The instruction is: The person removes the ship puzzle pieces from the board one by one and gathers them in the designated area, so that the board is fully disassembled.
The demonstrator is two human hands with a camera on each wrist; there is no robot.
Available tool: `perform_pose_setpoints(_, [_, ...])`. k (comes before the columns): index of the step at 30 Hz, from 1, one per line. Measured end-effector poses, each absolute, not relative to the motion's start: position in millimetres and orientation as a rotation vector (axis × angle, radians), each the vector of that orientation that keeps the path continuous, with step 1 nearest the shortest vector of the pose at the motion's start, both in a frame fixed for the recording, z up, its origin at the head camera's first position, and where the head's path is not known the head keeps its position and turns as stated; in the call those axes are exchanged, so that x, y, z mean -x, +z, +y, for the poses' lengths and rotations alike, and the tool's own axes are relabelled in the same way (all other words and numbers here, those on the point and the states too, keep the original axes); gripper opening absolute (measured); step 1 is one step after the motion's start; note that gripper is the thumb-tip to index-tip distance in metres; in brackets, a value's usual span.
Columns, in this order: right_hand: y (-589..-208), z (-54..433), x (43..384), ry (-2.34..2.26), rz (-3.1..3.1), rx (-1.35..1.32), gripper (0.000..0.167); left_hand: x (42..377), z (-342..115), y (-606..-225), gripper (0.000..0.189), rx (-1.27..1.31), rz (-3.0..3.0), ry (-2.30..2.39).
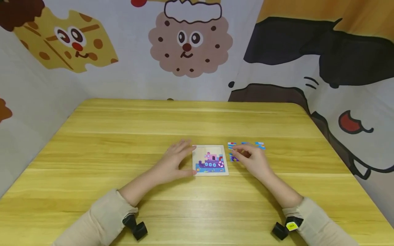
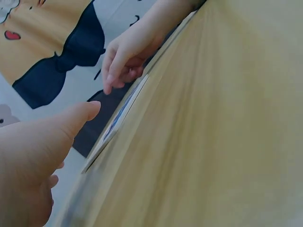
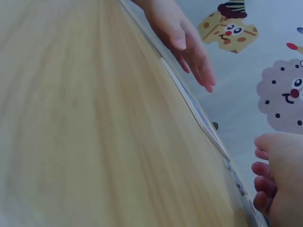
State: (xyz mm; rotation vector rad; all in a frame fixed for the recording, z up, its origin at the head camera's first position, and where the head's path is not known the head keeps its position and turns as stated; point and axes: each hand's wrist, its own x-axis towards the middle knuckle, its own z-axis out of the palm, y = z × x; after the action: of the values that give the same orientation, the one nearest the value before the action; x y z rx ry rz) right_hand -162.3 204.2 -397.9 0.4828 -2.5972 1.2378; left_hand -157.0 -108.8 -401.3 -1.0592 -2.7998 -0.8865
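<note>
We see the square, pale wooden puzzle tray on the yellow wood-grain table, its lower part filled with a purple-and-pink boat picture, its upper part bare. Our left hand, fingers extended, borders it; our right hand bends over loose blue printed pieces, grip unclear.

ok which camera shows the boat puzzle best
The head view, because it looks down on the boat puzzle and shows nearly its whole face, with the pink and purple boat easy to make out. Both wrist views catch it almost edge-on, as a thin slanted strip with its pale edge and only a sliver of picture.
</note>
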Motion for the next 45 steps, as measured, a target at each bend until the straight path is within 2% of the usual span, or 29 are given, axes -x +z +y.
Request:
perform_pose_setpoints(16, [-397, 179, 169, 1.175, -2.599, -0.645, 0.018, 119, -96, -401, 0.086, 1.269, -2.915, -0.743])
perform_pose_setpoints(35, [-389, 153, 172, 1.106, -2.829, -0.841, 0.027, 108, -88, -402, 0.088, 1.285, -2.990, -0.592])
perform_pose_setpoints(45, [-388, 145, 176, 1.036, -2.922, -0.854, 0.032, 108, -86, -402, 0.088, 1.288, -3.012, -0.553])
